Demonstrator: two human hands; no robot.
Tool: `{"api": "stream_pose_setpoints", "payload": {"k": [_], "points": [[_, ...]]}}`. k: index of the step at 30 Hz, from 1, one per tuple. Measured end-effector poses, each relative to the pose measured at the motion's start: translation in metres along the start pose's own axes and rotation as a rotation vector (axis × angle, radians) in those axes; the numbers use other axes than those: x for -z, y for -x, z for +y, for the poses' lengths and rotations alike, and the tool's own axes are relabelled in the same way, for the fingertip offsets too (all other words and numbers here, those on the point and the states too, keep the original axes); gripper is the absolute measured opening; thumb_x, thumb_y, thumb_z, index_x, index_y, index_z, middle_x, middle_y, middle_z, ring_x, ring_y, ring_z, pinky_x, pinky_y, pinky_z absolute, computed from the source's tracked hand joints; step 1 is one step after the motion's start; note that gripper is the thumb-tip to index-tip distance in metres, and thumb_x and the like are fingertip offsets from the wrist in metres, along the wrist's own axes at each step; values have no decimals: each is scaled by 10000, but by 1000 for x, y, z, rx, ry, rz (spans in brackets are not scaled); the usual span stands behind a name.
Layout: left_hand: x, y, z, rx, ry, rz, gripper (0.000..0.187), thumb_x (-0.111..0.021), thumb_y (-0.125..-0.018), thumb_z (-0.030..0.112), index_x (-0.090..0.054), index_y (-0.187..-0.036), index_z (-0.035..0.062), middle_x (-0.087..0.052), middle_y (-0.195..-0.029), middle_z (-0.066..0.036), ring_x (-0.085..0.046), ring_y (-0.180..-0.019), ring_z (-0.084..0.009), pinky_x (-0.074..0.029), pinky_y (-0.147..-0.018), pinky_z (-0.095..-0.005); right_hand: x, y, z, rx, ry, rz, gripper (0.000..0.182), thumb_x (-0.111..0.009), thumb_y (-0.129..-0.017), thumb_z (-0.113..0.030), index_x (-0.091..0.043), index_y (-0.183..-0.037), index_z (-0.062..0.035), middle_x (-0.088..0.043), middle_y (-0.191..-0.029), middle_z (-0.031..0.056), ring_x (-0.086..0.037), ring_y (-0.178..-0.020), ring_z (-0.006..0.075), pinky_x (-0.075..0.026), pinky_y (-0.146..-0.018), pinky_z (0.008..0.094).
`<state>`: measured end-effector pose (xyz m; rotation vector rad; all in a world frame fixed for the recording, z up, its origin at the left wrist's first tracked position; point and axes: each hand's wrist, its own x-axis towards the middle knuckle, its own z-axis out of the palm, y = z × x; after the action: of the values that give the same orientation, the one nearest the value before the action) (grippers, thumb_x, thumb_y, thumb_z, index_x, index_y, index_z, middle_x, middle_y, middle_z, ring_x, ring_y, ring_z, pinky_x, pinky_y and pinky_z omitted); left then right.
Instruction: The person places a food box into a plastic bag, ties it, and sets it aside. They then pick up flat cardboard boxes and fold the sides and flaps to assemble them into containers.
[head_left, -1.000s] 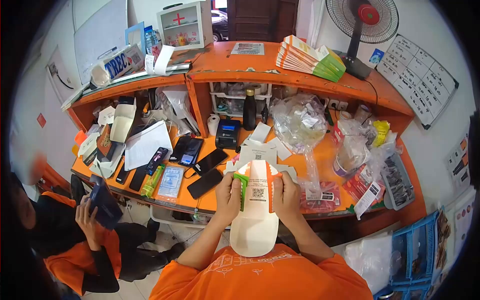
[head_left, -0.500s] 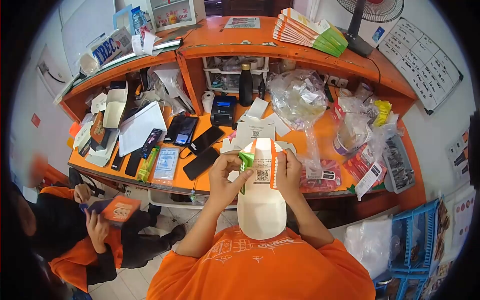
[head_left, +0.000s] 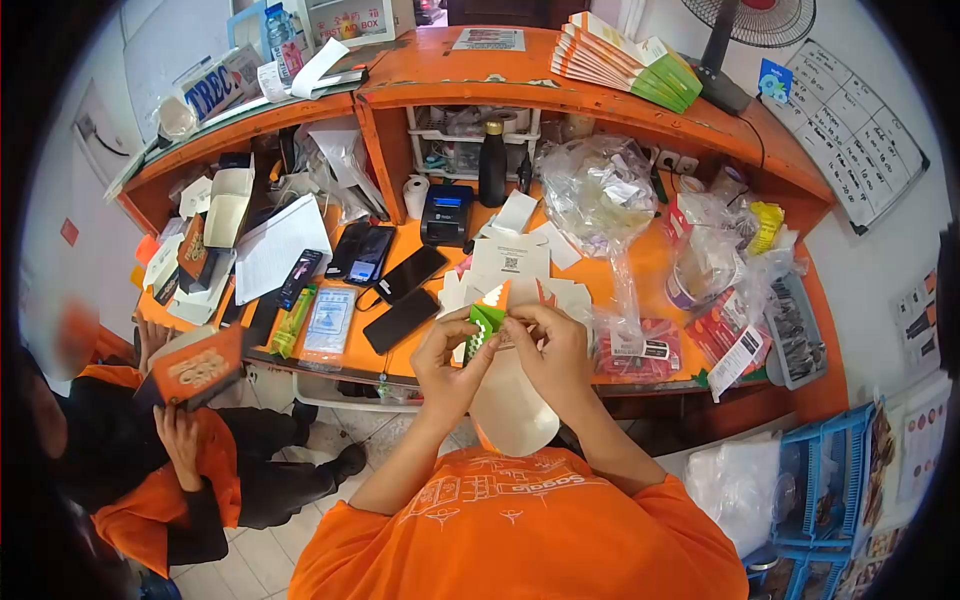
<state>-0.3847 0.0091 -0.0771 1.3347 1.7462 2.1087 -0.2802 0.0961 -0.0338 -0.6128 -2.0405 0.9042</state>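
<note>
A partly folded paper food box (head_left: pixel 512 408), cream inside with green and orange printed panels, is held in front of my chest. My left hand (head_left: pixel 447 358) is closed on its green panel, thumb on the near side and fingers behind. My right hand (head_left: pixel 550 352) pinches the upper edge beside the green corner, its fingertips close to the left thumb. The right hand covers much of the box's upper part. Just beyond my hands, flat cardboard pieces with a QR code (head_left: pixel 508 262) lie on the orange desk (head_left: pixel 400 350).
Several phones (head_left: pixel 402 320) and a small black printer (head_left: pixel 446 215) lie left of centre. A black bottle (head_left: pixel 492 165) stands behind. Plastic bags (head_left: pixel 597 195) and a grey tray (head_left: pixel 797 325) are at right. At left, a co-worker's hand (head_left: pixel 178 440) holds an orange-and-dark box (head_left: pixel 200 368).
My right hand has moved left and inward to the green corner, and the box has turned and tilted. The co-worker's box has shifted left and opened out more.
</note>
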Motion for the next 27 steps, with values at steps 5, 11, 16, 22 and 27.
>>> {"api": "stream_pose_setpoints", "payload": {"k": [5, 11, 16, 22, 27], "points": [[-5, 7, 1, 32, 70, 3, 197, -613, -765, -40, -505, -930, -37, -522, -1099, -160, -572, -932, -167, -470, -824, -275, -13, 2, 18, -395, -764, -150, 82, -561, -831, -43, -577, -855, 34, -620, -798, 78, -597, -665, 91, -482, -541, 218], [-8, 9, 3, 155, 294, 78, 95, -520, -847, 7, -509, -937, -23, -504, -1156, -156, -562, -919, -143, -450, -804, -249, -29, 8, 27, -354, -894, -19, 91, -538, -840, -27, -565, -902, 32, -611, -839, 100, -613, -697, 129, -530, -646, 241], [-11, 13, 4, 176, 228, 162, 68, -516, -864, 42, -535, -893, -18, -515, -1157, -141, -551, -887, -109, -442, -780, -234, -37, 15, 21, -245, -817, 11, 91, -549, -824, -1, -580, -891, 52, -611, -820, 60, -597, -734, 106, -486, -666, 214], [-16, 16, 4, 128, 177, 250, 72, -548, -841, 30, -560, -877, -31, -544, -1106, -161, -578, -778, -109, -474, -667, -220, -39, 21, 30, -187, -683, -36, 95, -546, -834, -12, -578, -914, 28, -598, -868, 47, -573, -750, 95, -460, -690, 222], [-16, 17, 4, 181, 187, 220, 74, -552, -839, 31, -567, -867, -36, -546, -1103, -153, -580, -778, -112, -476, -660, -219, -37, 21, 26, -189, -604, -32, 88, -559, -827, -11, -578, -901, 33, -601, -837, 44, -560, -720, 78, -450, -655, 208]]}}
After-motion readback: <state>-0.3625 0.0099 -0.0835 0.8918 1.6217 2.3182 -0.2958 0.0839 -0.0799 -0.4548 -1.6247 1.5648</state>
